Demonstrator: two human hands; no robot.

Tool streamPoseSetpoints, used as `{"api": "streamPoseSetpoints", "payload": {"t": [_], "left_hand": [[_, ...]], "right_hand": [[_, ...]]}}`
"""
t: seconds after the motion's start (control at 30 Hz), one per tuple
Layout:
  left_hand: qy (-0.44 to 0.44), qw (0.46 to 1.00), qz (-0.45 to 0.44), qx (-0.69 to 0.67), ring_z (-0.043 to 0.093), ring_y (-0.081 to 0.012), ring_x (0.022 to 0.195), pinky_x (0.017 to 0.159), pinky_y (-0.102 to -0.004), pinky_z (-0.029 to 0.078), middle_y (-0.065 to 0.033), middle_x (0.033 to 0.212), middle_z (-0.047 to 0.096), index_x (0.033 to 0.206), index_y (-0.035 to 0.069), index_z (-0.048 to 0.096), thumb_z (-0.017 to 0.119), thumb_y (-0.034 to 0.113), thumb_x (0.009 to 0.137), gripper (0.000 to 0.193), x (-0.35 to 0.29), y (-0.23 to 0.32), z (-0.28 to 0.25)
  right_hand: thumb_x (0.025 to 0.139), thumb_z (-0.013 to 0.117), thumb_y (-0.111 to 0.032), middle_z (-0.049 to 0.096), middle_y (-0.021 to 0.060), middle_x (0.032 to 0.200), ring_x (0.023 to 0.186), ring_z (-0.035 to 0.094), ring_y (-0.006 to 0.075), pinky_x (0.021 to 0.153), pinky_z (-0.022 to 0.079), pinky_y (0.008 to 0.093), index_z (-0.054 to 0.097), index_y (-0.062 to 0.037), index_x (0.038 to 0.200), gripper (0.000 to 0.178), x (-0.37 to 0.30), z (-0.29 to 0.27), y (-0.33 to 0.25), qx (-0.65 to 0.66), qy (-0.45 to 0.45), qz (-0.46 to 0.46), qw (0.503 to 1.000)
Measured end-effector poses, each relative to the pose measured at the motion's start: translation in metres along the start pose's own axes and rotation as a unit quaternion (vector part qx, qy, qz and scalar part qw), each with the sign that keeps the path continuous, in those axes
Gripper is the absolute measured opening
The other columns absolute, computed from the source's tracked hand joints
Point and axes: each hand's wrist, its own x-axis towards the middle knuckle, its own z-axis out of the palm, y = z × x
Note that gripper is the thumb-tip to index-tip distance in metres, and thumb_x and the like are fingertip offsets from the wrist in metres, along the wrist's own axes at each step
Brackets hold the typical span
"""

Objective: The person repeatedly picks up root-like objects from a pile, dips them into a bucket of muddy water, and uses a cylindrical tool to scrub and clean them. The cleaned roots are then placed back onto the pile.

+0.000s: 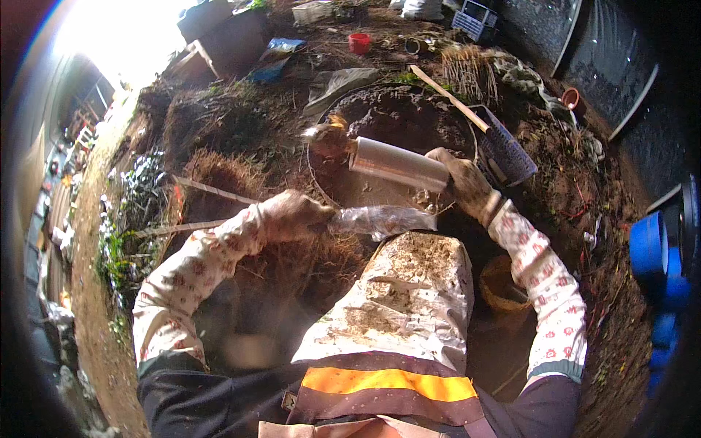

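Note:
My right hand is closed round the right end of a cylindrical roll of clear plastic film, which I hold tilted above a wide round basin of mud. My left hand, also closed, grips the left end of a clear plastic-wrapped bundle; its contents are hard to make out. This bundle lies just above a mud-smeared white sheet or sack over my lap. Beyond the roll's left end is a blurred brown lump with a shiny edge.
A long wooden handle slants beside a blue-purple perforated basket. A yellowish bucket stands by my right forearm. Brown root clumps lie at the left, a red pot far off, and blue containers at the right.

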Motion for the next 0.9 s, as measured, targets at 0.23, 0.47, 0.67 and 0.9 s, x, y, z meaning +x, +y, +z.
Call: {"api": "streamPoseSetpoints", "payload": {"t": [0.23,0.47,0.67,0.9], "left_hand": [[0.146,0.979,-0.094,-0.109,0.067,-0.0271,0.072,0.066,-0.0382,0.054,-0.0106,0.079,0.066,0.1,0.007,0.065,0.068,0.012,0.087,0.014,-0.017,-0.016,0.007],[0.137,0.963,-0.115,-0.2,0.066,-0.0247,0.069,0.063,-0.0364,0.053,-0.0095,0.074,0.066,0.092,0.005,0.066,0.069,0.008,0.083,0.009,-0.038,0.009,-0.013],[0.138,0.949,-0.065,-0.275,0.067,-0.0329,0.069,0.063,-0.0392,0.054,-0.0116,0.077,0.067,0.103,0.009,0.067,0.065,0.017,0.086,0.019,-0.049,0.017,0.055],[0.186,0.964,-0.125,-0.144,0.069,-0.0344,0.071,0.064,-0.043,0.053,-0.015,0.075,0.067,0.093,0.007,0.066,0.062,0.02,0.09,0.014,-0.011,0.042,0.008]], "right_hand": [[0.094,0.056,-0.017,0.069,0.0099,0.088,0.071,0.068,0.0247,0.065,0.058,0.0397,0.06,-0.0029,0.126,0.035,-0.077,0.115,0.096,-0.009,0.104,-0.127,0.986],[0.101,0.052,-0.036,0.069,0.0094,0.074,0.068,0.07,0.0212,0.063,0.058,0.0382,0.066,-0.0068,0.105,0.033,-0.046,0.058,0.025,-0.245,-0.229,0.194,0.922],[0.093,0.056,-0.018,0.065,0.0016,0.071,0.06,0.067,0.0192,0.055,0.06,0.0337,0.059,-0.0099,0.115,0.024,0.013,0.01,-0.057,-0.169,-0.016,-0.271,0.948],[0.093,0.063,-0.023,0.07,0.0117,0.1,0.084,0.07,0.0211,0.07,0.058,0.0338,0.06,-0.0103,0.124,0.033,-0.084,0.099,-0.006,-0.328,-0.196,-0.013,0.924]]}}
